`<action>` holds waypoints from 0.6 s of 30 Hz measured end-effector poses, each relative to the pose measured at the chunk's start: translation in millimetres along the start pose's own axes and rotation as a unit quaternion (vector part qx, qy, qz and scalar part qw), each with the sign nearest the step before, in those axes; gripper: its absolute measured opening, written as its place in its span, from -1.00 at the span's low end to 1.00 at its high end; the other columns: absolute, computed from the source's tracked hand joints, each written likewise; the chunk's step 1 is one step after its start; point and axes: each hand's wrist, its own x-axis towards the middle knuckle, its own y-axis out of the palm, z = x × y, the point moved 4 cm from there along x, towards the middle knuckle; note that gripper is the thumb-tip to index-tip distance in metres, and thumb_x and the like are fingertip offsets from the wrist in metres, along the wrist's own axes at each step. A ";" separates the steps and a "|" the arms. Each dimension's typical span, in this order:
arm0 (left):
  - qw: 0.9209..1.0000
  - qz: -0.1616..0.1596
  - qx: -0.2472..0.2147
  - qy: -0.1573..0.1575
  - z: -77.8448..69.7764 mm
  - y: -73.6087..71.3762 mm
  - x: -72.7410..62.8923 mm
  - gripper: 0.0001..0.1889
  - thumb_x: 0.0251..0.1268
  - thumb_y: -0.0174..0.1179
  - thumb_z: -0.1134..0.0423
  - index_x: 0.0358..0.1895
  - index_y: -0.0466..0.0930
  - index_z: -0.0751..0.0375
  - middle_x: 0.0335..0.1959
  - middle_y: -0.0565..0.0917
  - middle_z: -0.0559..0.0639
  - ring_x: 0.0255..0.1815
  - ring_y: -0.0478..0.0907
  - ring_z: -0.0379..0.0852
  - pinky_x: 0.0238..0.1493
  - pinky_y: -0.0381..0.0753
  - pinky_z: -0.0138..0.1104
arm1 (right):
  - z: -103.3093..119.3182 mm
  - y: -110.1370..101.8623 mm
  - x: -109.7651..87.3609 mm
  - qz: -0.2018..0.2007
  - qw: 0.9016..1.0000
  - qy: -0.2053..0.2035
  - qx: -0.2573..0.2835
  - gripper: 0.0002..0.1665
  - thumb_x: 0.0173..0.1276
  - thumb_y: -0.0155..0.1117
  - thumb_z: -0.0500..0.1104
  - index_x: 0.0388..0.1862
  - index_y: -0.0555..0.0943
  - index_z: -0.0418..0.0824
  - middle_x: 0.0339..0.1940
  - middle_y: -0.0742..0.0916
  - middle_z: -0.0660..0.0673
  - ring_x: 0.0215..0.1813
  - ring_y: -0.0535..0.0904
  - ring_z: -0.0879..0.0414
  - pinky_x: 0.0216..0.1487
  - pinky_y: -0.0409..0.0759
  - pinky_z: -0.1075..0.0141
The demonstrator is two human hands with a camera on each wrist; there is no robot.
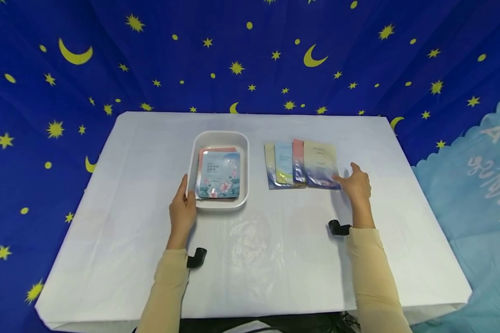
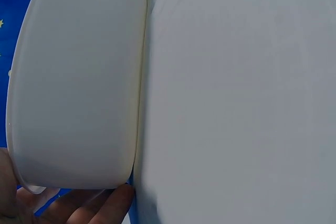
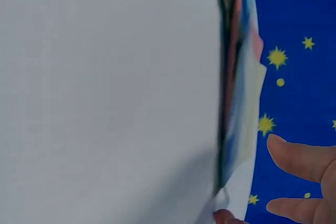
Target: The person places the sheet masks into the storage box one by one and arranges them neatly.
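White tub runs lengthwise, near to far.

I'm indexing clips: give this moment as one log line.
left hand: against left side of white tub | right hand: spread, at cream packet | floral packet: in white tub

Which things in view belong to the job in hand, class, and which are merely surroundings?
Job:
white tray
sachets in the tray
overlapping sachets outside it
left hand
right hand

Surroundings:
white tablecloth
starry blue cloth
pale blue lettered cloth
black wrist devices
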 end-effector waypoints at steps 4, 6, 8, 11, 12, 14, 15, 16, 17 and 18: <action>1.000 0.002 0.002 0.000 1.0 0.0 0.0 -0.44 0.51 -0.16 0.26 0.54 0.11 0.02 0.50 0.20 0.17 0.33 0.37 0.17 0.33 0.36 0.04 | -7.6 4.5 5.6 0.014 1.000 0.003 -0.027 0.05 0.33 0.25 0.13 0.59 -0.01 -0.25 0.46 0.27 -0.50 0.39 0.24 -0.48 0.26 0.34 -0.26; 1.000 0.002 0.002 0.000 1.5 0.3 0.3 -0.44 0.51 -0.16 0.26 0.55 0.11 0.02 0.50 0.20 0.17 0.34 0.37 0.16 0.34 0.34 0.04 | -8.7 5.6 6.8 0.014 0.999 -0.003 -0.036 0.04 0.32 0.26 0.13 0.58 0.02 -0.27 0.44 0.29 -0.50 0.39 0.24 -0.47 0.27 0.32 -0.25; 1.000 0.001 0.003 0.000 1.6 0.3 0.6 -0.44 0.51 -0.16 0.26 0.55 0.11 0.02 0.50 0.20 0.17 0.30 0.39 0.17 0.32 0.37 0.04 | -9.1 6.2 7.3 0.013 0.999 -0.008 -0.046 0.03 0.32 0.26 0.12 0.56 0.05 -0.29 0.42 0.32 -0.51 0.39 0.25 -0.45 0.28 0.31 -0.24; 1.000 -0.002 0.000 0.001 1.1 0.3 1.1 -0.44 0.51 -0.15 0.26 0.54 0.12 0.03 0.50 0.21 0.17 0.21 0.43 0.17 0.24 0.41 0.03 | -9.9 6.8 7.7 0.011 0.998 -0.013 -0.057 0.00 0.31 0.26 0.13 0.54 0.10 -0.31 0.38 0.35 -0.54 0.37 0.28 -0.44 0.27 0.32 -0.23; 1.000 -0.003 -0.002 0.001 0.8 0.3 1.1 -0.44 0.50 -0.15 0.27 0.54 0.12 0.03 0.50 0.21 0.17 0.20 0.43 0.17 0.23 0.41 0.03 | -10.6 7.2 8.0 0.010 0.998 -0.013 -0.060 -0.01 0.31 0.26 0.13 0.53 0.12 -0.32 0.36 0.36 -0.56 0.35 0.29 -0.45 0.26 0.33 -0.23; 1.000 -0.005 -0.005 0.001 -0.1 0.4 1.0 -0.44 0.50 -0.14 0.27 0.54 0.12 0.03 0.50 0.21 0.16 0.16 0.44 0.17 0.18 0.43 0.02 | -11.8 8.6 8.3 0.008 0.998 -0.016 -0.067 -0.06 0.31 0.26 0.14 0.49 0.19 -0.32 0.33 0.39 -0.57 0.33 0.32 -0.44 0.24 0.34 -0.23; 1.000 -0.005 -0.007 0.000 -0.2 0.6 0.8 -0.44 0.50 -0.14 0.27 0.54 0.12 0.03 0.50 0.21 0.16 0.15 0.44 0.16 0.17 0.44 0.01 | -12.6 9.6 8.5 0.007 0.997 -0.016 -0.070 -0.08 0.31 0.25 0.14 0.47 0.23 -0.33 0.31 0.40 -0.57 0.32 0.32 -0.43 0.23 0.35 -0.22; 1.000 -0.005 -0.007 -0.001 -0.2 0.8 0.7 -0.44 0.50 -0.14 0.27 0.54 0.12 0.03 0.50 0.21 0.15 0.16 0.44 0.15 0.17 0.44 0.01 | -13.4 10.6 8.5 0.004 0.997 -0.017 -0.073 -0.11 0.31 0.26 0.14 0.45 0.26 -0.34 0.29 0.42 -0.57 0.32 0.33 -0.43 0.22 0.36 -0.22; 1.000 -0.005 -0.008 -0.001 -0.2 1.1 0.4 -0.44 0.50 -0.15 0.27 0.54 0.12 0.03 0.50 0.20 0.15 0.16 0.44 0.15 0.16 0.44 0.01 | -14.2 11.6 8.4 0.002 0.997 -0.018 -0.074 -0.13 0.31 0.26 0.13 0.42 0.29 -0.36 0.28 0.44 -0.55 0.30 0.35 -0.42 0.21 0.38 -0.21; 1.000 -0.004 -0.008 -0.002 -0.1 1.2 0.3 -0.44 0.50 -0.15 0.27 0.54 0.12 0.03 0.50 0.20 0.15 0.15 0.44 0.15 0.14 0.45 0.00 | -14.8 12.6 8.1 -0.002 0.997 -0.019 -0.070 -0.16 0.31 0.27 0.11 0.39 0.33 -0.38 0.25 0.47 -0.54 0.29 0.37 -0.41 0.21 0.39 -0.19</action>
